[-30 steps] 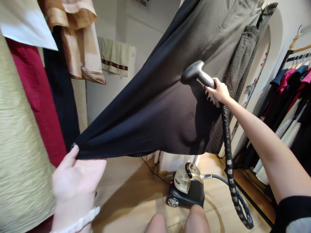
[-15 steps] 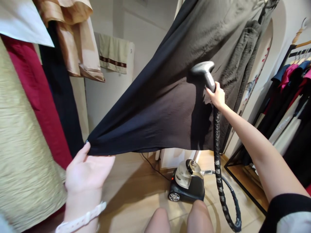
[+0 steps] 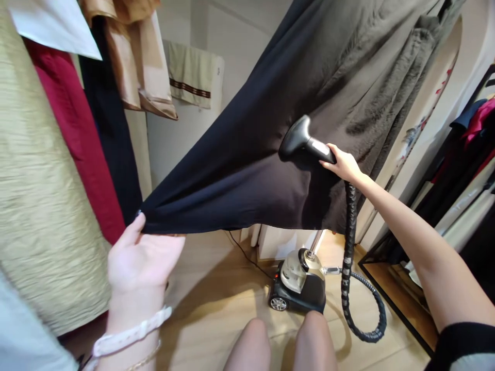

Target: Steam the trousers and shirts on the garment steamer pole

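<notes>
Head view: the person's left hand [image 3: 143, 257] pinches the garment [image 3: 240, 170] taut by its lower left corner, while the right hand [image 3: 344, 164] grips the nozzle [image 3: 296, 138] against the garment, above the bottom edge.

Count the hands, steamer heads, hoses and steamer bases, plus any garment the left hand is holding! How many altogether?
Hands: 2 (left hand, right hand)
Steamer head: 1
Black hose: 1
Wheeled steamer base: 1
Dark garment in the left hand: 1
Total: 6
</notes>
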Demonstrator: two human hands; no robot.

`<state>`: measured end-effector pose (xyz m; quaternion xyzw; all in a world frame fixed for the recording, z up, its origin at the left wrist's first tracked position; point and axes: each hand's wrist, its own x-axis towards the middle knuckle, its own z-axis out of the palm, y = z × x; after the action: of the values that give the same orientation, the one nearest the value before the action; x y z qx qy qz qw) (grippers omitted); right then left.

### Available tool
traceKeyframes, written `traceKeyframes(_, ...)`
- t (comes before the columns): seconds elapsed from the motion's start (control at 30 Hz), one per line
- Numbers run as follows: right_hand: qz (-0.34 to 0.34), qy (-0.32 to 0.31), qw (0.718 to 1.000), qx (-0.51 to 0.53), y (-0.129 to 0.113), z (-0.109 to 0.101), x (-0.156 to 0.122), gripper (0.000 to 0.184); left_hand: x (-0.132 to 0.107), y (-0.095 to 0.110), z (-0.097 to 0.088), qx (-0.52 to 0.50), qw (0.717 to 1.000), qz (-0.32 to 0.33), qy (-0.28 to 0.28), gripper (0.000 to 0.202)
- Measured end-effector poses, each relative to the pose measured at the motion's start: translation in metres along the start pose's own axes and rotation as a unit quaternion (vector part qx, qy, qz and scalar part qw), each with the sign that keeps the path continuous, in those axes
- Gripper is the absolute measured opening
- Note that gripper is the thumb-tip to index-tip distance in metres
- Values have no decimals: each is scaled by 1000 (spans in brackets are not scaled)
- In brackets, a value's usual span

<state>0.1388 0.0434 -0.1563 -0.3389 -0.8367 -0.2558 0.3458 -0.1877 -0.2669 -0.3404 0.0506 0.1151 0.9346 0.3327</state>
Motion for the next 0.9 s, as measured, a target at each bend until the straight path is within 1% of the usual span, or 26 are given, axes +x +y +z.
traceKeyframes(0.03, -1, -4, 1000, -1, 1, 1, 0, 72, 0, 0, 1, 1, 1000, -3, 3, 41)
traceKeyframes(0.07, 16, 8, 1000, 1, 3, 3, 1, 71, 0, 0, 2, 2, 1000, -6, 4, 42)
traceKeyframes(0.17, 122, 94, 988, 11, 6, 10, 3, 69, 0, -1, 3, 0, 1000, -13, 11, 42)
traceKeyframes(0.2, 149, 115, 982, 16, 5, 12, 2, 69, 1, -2, 2, -3, 1000, -12, 13, 42)
traceKeyframes(0.23, 160, 123, 979, 22, 4, 15, -1, 69, 3, -2, 1, -7, 1000, -10, 11, 42)
traceKeyframes(0.27, 156, 116, 981, 26, 2, 16, -5, 69, 4, -3, 0, -10, 1000, -10, 7, 43)
traceKeyframes(0.33, 109, 67, 991, 33, -5, 18, -17, 70, 7, -5, -2, -18, 1000, -10, -5, 43)
traceKeyframes(0.4, 58, 16, 998, 37, -14, 20, -27, 69, 8, -8, -2, -29, 999, -15, -5, 44)
traceKeyframes(0.43, 49, 7, 998, 39, -18, 20, -31, 68, 8, -9, -2, -33, 999, -19, -1, 44)
traceKeyframes(0.47, 54, 14, 998, 42, -23, 21, -33, 66, 7, -10, -1, -33, 999, -22, 5, 45)
traceKeyframes(0.57, 119, 72, 989, 49, -32, 25, -36, 67, 2, -12, 1, -16, 1000, -25, 8, 45)
traceKeyframes(0.6, 129, 77, 987, 50, -34, 27, -37, 67, 0, -12, 1, -13, 1000, -26, 6, 44)
traceKeyframes(0.63, 124, 67, 989, 50, -35, 28, -39, 68, 0, -13, 1, -14, 1000, -27, 4, 44)
traceKeyframes(0.67, 104, 42, 993, 49, -36, 29, -42, 69, -1, -13, 1, -18, 1000, -25, 1, 44)
traceKeyframes(0.73, 39, -24, 998, 48, -39, 32, -49, 69, 0, -15, -1, -31, 999, -22, -9, 45)
traceKeyframes(0.77, 16, -47, 998, 49, -42, 34, -52, 69, 1, -16, -2, -36, 999, -20, -13, 45)
traceKeyframes(0.8, 10, -54, 997, 51, -45, 36, -55, 68, 1, -17, -3, -40, 999, -20, -17, 44)
traceKeyframes(0.83, 23, -44, 997, 54, -48, 39, -58, 67, 1, -17, -4, -41, 999, -23, -23, 43)
traceKeyframes(0.9, 83, 5, 995, 63, -58, 47, -64, 66, 1, -18, -7, -38, 999, -26, -28, 42)
